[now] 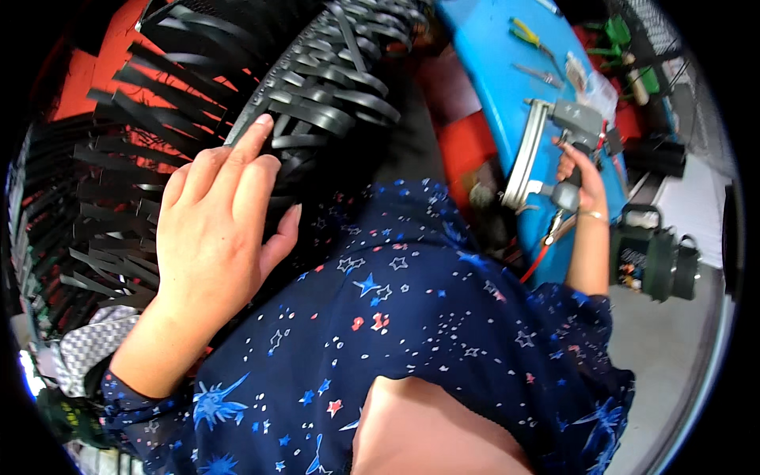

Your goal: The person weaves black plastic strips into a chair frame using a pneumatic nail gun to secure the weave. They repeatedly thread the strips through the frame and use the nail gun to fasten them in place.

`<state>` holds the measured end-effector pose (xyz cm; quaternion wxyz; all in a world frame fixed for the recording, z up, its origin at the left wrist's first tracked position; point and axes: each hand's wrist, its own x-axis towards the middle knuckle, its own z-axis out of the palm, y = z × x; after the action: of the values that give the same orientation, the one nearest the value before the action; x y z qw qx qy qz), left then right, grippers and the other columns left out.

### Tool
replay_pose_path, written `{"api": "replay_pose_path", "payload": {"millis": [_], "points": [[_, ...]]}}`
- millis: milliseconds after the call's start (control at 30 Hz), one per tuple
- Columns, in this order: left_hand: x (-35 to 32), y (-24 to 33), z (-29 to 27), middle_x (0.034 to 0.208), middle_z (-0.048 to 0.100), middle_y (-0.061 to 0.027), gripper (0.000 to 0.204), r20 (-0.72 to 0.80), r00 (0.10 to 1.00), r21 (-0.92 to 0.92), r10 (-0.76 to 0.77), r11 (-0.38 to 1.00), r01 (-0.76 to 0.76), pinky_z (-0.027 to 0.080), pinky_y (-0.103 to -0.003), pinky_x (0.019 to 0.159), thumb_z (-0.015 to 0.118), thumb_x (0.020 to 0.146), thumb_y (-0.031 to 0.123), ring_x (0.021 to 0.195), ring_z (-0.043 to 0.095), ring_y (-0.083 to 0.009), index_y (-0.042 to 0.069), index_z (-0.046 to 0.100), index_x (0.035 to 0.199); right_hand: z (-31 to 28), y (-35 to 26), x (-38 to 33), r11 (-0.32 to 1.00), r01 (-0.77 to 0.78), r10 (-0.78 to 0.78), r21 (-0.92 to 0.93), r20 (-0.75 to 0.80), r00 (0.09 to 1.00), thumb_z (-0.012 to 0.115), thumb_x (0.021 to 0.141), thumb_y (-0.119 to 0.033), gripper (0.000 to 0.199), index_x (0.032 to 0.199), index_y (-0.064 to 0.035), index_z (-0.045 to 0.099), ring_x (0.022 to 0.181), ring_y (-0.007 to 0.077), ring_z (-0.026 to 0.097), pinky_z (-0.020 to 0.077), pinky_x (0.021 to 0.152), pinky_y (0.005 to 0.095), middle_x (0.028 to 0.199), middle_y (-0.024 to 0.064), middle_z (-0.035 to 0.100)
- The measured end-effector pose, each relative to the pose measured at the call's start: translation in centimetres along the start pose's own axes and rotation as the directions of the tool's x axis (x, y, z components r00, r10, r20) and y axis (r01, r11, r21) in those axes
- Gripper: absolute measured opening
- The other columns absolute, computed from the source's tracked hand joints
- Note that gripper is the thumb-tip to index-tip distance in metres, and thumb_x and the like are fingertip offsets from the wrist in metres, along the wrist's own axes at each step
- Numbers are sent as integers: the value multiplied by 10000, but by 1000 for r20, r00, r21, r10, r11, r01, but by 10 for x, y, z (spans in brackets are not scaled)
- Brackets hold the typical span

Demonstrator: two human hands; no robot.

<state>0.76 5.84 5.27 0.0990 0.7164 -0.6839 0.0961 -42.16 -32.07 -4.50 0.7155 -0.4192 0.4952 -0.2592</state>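
With fingers stretched out, my left hand (212, 210) lies at the edge of a black woven piece (328, 95), made of flat plastic-looking strips laced over a curved frame. One fingertip touches the frame's edge; I cannot tell whether anything thin is under it. Loose black strip ends (150, 131) fan out to the left of that hand. Over on the right, my right hand (582, 178) is closed around the handle of a grey air staple gun (576, 123) with a long metal magazine. The gun is over the blue surface, apart from the woven piece.
The blue table (483, 39) bears yellow-handled pliers (534, 39), a slim metal tool (538, 75) and a clear plastic bag (598, 95). A red air hose (536, 264) runs from the gun. Green clamp-like tools (613, 36) and a dark bag (653, 257) are farther right.
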Motion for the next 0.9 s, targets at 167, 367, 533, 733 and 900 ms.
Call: {"api": "replay_pose_path", "payload": {"millis": [167,367,533,733,900], "points": [[-6,-8,2,1454,608,-126,460,-26,1000,20,-1,1000,2,481,-399,921,804,749,151,1081,631,-320,39,590,1141,-43,4,16,987,-50,37,152,85,996,647,1037,-231,333,1270,5,615,638,59,510,481,591,231,720,-48,499],[-6,-18,5,1433,632,-111,484,-85,996,-18,26,999,-28,481,-375,885,824,739,189,1032,647,-283,63,607,1153,-56,-13,31,802,-102,-99,-588,-300,949,778,871,-570,602,1070,-11,677,640,186,665,550,623,308,801,74,696],[-5,-17,3,1397,640,-217,471,-41,999,-19,11,1000,-11,498,-416,982,796,747,80,1083,674,-351,7,586,1162,-28,-45,16,-128,-205,-661,-970,-71,747,694,878,-662,640,938,-25,717,774,320,684,527,729,419,828,176,687],[-3,-19,4,1396,645,-194,455,-90,995,-23,46,999,-48,495,-410,968,803,758,115,1066,676,-340,14,604,1155,162,-10,-55,-47,682,-743,-729,482,464,719,955,-137,147,1071,-63,770,822,127,655,525,752,276,951,44,731],[3,-21,3,1392,636,-177,484,-93,995,-24,38,999,-40,494,-419,971,812,759,139,1108,663,-335,29,625,1191,293,51,-80,-97,959,-661,-265,738,137,722,908,-200,207,1089,-114,774,674,210,682,532,563,340,846,40,692]]}}
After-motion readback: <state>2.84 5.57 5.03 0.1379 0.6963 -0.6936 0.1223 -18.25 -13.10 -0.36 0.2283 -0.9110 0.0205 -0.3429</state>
